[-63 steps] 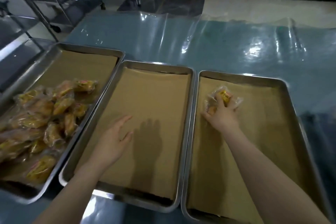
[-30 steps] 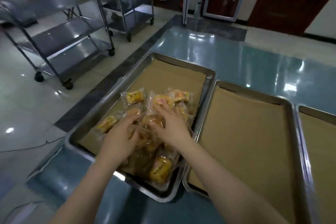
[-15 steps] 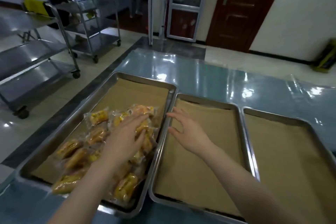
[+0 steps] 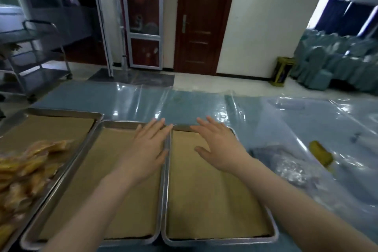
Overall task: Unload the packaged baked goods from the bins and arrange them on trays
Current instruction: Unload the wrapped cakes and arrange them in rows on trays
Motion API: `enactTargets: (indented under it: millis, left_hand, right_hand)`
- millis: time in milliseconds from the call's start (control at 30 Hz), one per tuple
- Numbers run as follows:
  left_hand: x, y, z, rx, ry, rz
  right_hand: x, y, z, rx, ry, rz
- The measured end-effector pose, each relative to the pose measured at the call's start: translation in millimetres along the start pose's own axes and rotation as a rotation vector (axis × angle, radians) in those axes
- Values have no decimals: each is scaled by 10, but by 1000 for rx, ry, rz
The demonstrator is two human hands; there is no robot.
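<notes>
Three rectangular steel trays sit side by side on the table, their long rims touching. Each is lined with one sheet of brown paper (image 4: 204,200).

The left tray (image 4: 65,111) holds the only pile of yellow-orange baked goods in clear wrappers (image 4: 26,170), heaped at its near end. They are too blurred to count. The middle tray (image 4: 126,242) and the right tray (image 4: 221,241) show just their paper.

Two bare hands reach out above these two trays, palms down, fingers straight and spread, gripping nothing. The left hand (image 4: 149,149) is over the far end of the middle tray and the right hand (image 4: 218,147) over the far end of the right tray. I cannot tell whether either touches the paper.

Right of the trays lie one crumpled clear plastic bag (image 4: 290,168) and one yellow oblong item (image 4: 320,153), too blurred to identify. Both rest on the clear plastic sheet (image 4: 184,106) that covers the blue table.

Beyond stand one steel trolley (image 4: 34,57), one dark brown wooden door (image 4: 202,18) and one yellow bin (image 4: 282,71).
</notes>
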State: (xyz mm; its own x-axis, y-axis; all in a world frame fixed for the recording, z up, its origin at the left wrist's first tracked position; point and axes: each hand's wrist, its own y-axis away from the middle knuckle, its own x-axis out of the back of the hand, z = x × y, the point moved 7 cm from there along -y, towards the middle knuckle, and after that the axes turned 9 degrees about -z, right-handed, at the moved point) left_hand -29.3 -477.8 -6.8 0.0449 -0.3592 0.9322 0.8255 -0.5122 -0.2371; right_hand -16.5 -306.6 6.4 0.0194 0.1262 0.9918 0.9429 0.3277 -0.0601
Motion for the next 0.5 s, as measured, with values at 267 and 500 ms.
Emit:
enactTargets:
  millis: [267, 500]
  left_hand:
    - [-94, -399, 1098, -174, 68, -6]
    - [-430, -584, 1632, -254, 209, -23]
  right_hand:
    - [574, 967, 1057, -155, 41, 111]
    - [752, 1764, 2029, -369, -91, 214]
